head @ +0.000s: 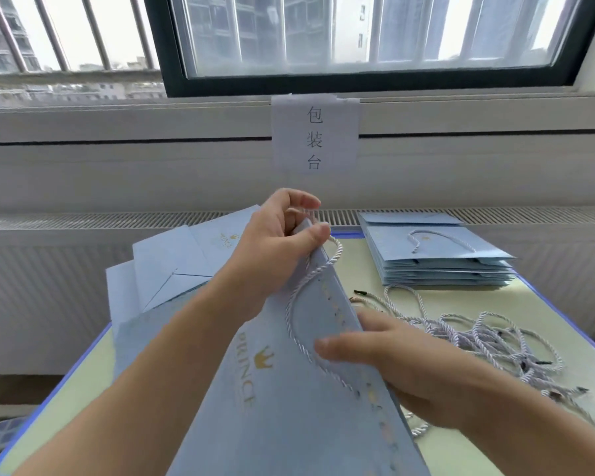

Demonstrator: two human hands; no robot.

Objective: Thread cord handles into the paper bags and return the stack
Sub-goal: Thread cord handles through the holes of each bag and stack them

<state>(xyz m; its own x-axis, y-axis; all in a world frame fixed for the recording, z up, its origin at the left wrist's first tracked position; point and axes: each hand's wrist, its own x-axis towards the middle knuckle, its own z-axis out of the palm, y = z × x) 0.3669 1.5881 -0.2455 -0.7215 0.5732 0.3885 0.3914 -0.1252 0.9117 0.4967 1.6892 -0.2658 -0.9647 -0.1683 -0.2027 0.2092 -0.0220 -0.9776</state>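
A light blue paper bag (282,407) with a gold crown and lettering is held tilted above the table. A white twisted cord (296,304) loops across its face. My left hand (275,242) pinches the bag's top corner where the cord enters. My right hand (392,359) grips the bag's right edge, thumb on the front and fingers behind. A neat stack of bags with cords (437,259) lies at the back right. Loose flat bags (172,262) are spread at the left. A tangle of loose cords (488,338) lies on the table to the right.
The table (543,314) is pale green with a blue rim. Behind it run a white radiator grille (83,219) and a window. A paper sign (315,135) with three characters hangs on the sill.
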